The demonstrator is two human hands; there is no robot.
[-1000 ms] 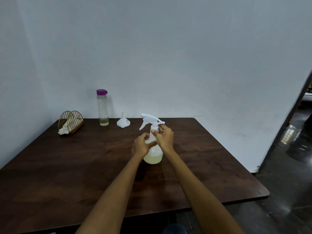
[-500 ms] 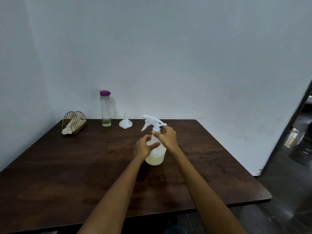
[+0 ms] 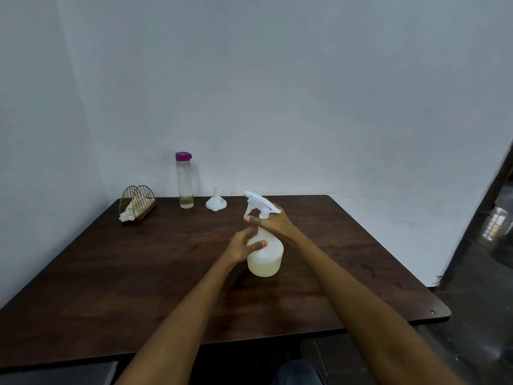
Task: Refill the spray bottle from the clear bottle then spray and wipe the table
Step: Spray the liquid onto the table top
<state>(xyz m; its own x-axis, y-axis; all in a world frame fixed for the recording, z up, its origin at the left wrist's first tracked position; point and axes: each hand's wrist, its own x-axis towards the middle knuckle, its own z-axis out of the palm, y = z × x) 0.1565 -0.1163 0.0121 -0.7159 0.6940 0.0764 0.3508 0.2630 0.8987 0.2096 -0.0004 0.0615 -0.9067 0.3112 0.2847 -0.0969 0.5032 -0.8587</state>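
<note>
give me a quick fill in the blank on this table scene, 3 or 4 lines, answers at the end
1. The tall clear bottle by the wall has a ____ cap.
2. The right hand grips the neck of the white spray bottle, just under its ____.
3. The small white funnel stands between the clear bottle and the ____ bottle.
4. The gold wire holder sits at the table's far ____ corner.

Answers: purple; trigger head; spray; left

The right hand point(image 3: 273, 225) hides the spray bottle point(image 3: 265, 257) neck; behind the bottle, the funnel point(image 3: 216, 202) label is unreadably small.
</note>
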